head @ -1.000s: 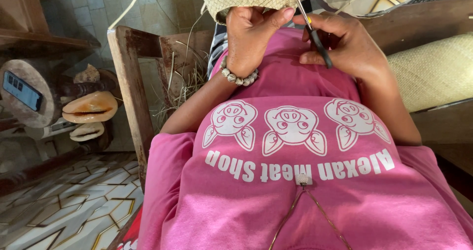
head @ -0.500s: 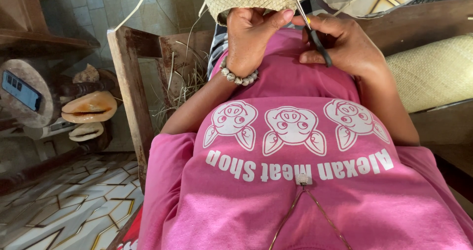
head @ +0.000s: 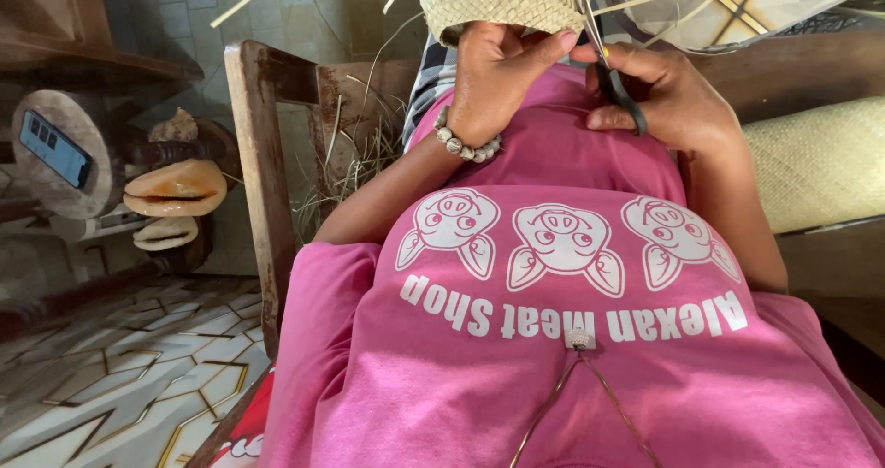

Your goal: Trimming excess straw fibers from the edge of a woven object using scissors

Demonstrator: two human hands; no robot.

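Fingers [head: 530,48] of the left hand [head: 493,85] are curled closed, pinching the lower rim of a woven straw piece [head: 502,2], thumb pressed against its edge. The right hand [head: 668,99] is closed through the black handles of a pair of scissors [head: 616,85], blades pointing up among the loose strands [head: 678,21] at the rim. The woven piece sits at the top of the view, held above the lap against a pink shirt [head: 553,339].

Progress, as judged: the body of the weave looks tight and complete where visible; several unwoven strands project from the edge, so trimming or finishing appears to remain. The upper part is out of frame.

Surroundings: a wooden chair frame [head: 258,173] to the left with stray fibres [head: 359,154] caught behind it, a phone [head: 55,148] on a round wooden block, a woven mat [head: 820,159] to the right, patterned floor tiles [head: 120,357] below. The projecting strands cross near the blades.
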